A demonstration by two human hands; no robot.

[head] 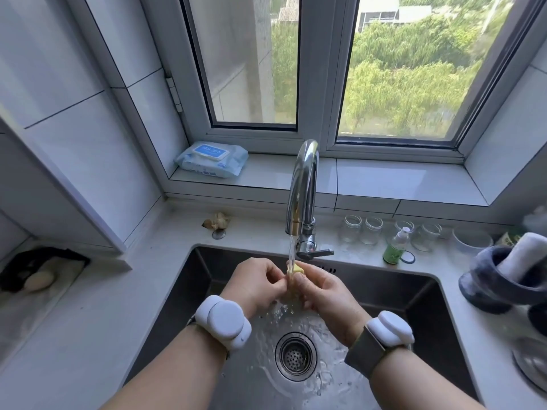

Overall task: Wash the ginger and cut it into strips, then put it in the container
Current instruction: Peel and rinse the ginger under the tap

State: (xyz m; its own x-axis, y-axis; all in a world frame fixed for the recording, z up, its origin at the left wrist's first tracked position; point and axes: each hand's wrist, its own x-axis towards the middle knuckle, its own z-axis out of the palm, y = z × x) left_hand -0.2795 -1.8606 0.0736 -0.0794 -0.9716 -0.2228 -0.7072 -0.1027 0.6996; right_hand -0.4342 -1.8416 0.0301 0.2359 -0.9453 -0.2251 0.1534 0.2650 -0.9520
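A pale yellow piece of ginger [297, 268] is held over the steel sink [393, 294], right under the stream of water from the chrome tap [302, 187]. My left hand [256, 284] pinches it from the left with curled fingers. From the right, my right hand [324, 288] grips it, and most of the ginger is hidden between the two hands. Water splashes down around the drain strainer [296, 355]. Both wrists wear white bands.
Several glass jars [371, 230] and a green spray bottle [395, 247] stand on the counter behind the sink at right. A dark bowl with a white roll [500, 279] sits far right. A wipes pack [211, 158] lies on the windowsill. Garlic skins [217, 221] lie left of the tap.
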